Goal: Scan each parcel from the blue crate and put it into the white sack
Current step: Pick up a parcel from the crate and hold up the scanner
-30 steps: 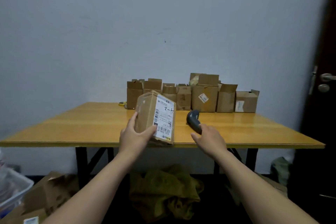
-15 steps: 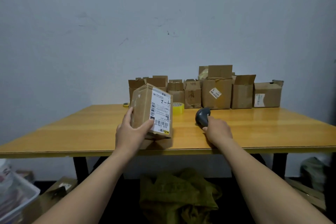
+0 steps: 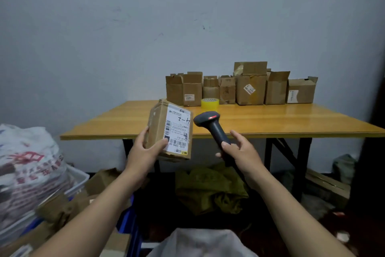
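I saw the left hand (image 3: 145, 150) gripping a cardboard parcel (image 3: 158, 129), thumb on its shipping label (image 3: 179, 129), before the wooden table's (image 3: 270, 119) near edge. At the parcel's three o'clock, the right hand (image 3: 239, 150) held a barcode scanner (image 3: 210, 123) by its handle, its head just beside the label. The blue crate (image 3: 129, 221) sat at seven o'clock in view and the white sack (image 3: 204, 242) at six. A yellow tape roll (image 3: 209, 103) and open cartons (image 3: 250, 88) lined the table's far edge.

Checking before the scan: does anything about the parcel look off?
The parcel in the left hand is tilted, its label upside down, and the thumb overlaps the label's lower corner. Its bottom edge looks slightly crumpled. Nothing odd about the scanner in the right hand.
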